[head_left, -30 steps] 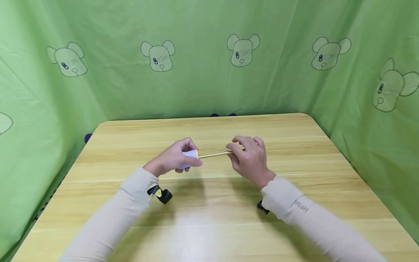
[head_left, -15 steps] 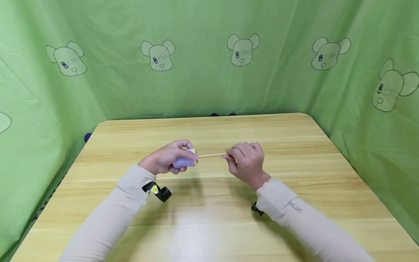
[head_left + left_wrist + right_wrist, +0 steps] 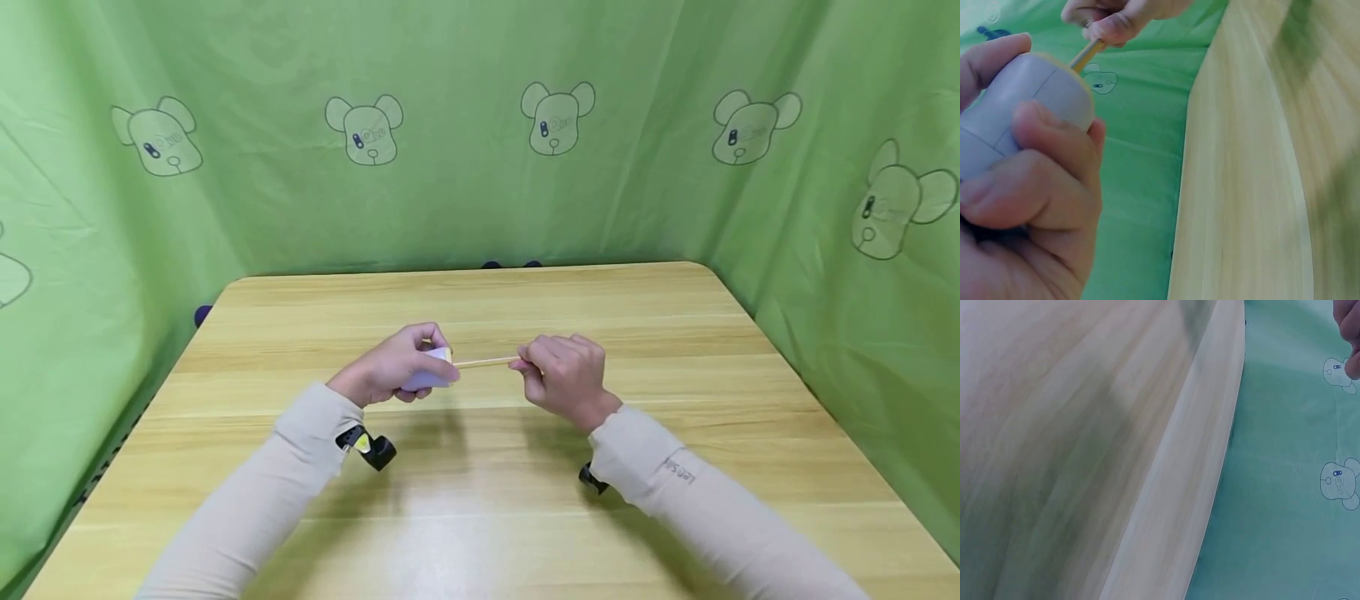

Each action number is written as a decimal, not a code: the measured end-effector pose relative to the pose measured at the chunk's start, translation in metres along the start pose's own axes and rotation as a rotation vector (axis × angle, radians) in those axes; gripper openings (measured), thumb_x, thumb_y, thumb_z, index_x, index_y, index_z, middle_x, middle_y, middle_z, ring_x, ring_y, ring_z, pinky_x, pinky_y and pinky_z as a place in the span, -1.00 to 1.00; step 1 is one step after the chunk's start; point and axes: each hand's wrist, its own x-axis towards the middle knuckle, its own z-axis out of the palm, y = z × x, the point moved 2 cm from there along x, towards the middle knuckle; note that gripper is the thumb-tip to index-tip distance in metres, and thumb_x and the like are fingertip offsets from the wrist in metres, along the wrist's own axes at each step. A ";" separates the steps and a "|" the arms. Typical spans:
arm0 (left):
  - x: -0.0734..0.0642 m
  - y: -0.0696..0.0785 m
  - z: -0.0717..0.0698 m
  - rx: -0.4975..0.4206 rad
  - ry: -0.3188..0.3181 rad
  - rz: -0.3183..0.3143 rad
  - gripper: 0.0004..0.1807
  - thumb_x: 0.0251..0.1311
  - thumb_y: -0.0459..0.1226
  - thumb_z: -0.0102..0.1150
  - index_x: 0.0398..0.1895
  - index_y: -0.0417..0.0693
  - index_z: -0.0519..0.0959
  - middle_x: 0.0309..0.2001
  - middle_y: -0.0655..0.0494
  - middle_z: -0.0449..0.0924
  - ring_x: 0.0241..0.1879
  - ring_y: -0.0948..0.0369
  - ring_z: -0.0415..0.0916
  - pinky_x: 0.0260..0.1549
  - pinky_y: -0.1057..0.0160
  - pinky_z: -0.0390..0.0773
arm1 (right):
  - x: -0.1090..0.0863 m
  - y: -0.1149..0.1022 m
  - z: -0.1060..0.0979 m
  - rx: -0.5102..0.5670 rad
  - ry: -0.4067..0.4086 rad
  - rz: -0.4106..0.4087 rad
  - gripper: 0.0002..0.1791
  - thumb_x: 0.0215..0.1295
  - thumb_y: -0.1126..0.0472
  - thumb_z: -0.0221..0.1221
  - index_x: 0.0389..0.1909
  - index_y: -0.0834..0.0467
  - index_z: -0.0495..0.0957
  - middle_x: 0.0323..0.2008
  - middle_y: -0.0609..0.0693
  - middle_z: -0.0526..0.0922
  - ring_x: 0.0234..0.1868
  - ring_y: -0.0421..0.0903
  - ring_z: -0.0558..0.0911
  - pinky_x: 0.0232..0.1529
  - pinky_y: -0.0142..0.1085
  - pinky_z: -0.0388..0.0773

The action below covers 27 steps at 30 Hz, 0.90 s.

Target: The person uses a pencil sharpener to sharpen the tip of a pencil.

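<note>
My left hand (image 3: 393,367) grips a lavender pencil sharpener (image 3: 426,379) with a pale yellow rim, above the middle of the table. A thin yellow pencil (image 3: 486,362) runs from the sharpener's end across to my right hand (image 3: 566,375), whose thumb and fingers pinch its other end. In the left wrist view, my fingers wrap round the sharpener's body (image 3: 1063,94), and the pencil (image 3: 1087,54) stands in its yellow-edged end. The pencil's tip is hidden inside. Only a bit of a hand (image 3: 1349,328) shows at the right wrist view's upper right corner.
A light wood table (image 3: 480,517) with rounded far corners lies below both hands. Green curtains (image 3: 465,200) printed with bear faces enclose its back and sides. Black wrist cameras (image 3: 377,452) hang under both sleeves.
My right fingers, raised and loose around the pencil a second ago, have closed on it and curled over. The visible stretch of pencil is somewhat shorter. The left hand shifted only slightly.
</note>
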 end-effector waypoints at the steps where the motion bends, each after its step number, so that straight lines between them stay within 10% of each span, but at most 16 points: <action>1: 0.000 0.000 0.001 0.027 0.007 0.010 -0.64 0.00 -0.37 0.33 -0.30 -0.16 0.29 -0.47 -0.03 0.43 -0.71 0.21 0.29 -0.79 0.37 0.14 | 0.000 0.000 0.000 0.009 -0.021 0.014 -0.54 0.44 0.01 0.02 -0.69 0.07 0.47 -0.79 -0.14 0.45 -0.89 -0.20 0.27 -0.83 -0.38 0.03; 7: -0.002 0.002 0.006 0.258 0.110 0.117 -0.58 -0.09 -0.36 0.43 -0.28 -0.13 0.34 -0.32 -0.06 0.43 -0.59 0.17 0.36 -0.71 0.33 0.33 | 0.003 0.000 -0.006 0.074 -0.216 0.150 -0.53 0.43 -0.04 0.01 -0.69 0.04 0.45 -0.75 -0.15 0.52 -0.87 -0.27 0.25 -0.86 -0.41 0.04; 16: -0.003 0.000 0.013 0.689 0.260 0.382 -0.52 -0.20 -0.27 0.50 -0.25 -0.10 0.40 -0.28 -0.02 0.53 -0.39 0.10 0.49 -0.52 0.25 0.56 | 0.020 0.008 -0.012 0.234 -0.741 0.520 -0.63 0.22 0.10 0.26 -0.69 -0.06 0.34 -0.79 -0.24 0.30 -0.75 -0.24 0.25 -0.73 -0.32 0.08; 27: -0.006 -0.018 0.017 1.146 0.368 1.035 -0.51 -0.28 -0.29 0.52 -0.29 -0.19 0.43 -0.29 -0.01 0.46 -0.49 0.13 0.56 -0.57 0.29 0.61 | 0.026 0.011 -0.010 0.413 -1.023 0.688 -0.60 0.33 0.12 0.17 -0.69 0.01 0.30 -0.74 -0.16 0.29 -0.69 -0.19 0.28 -0.65 -0.31 0.12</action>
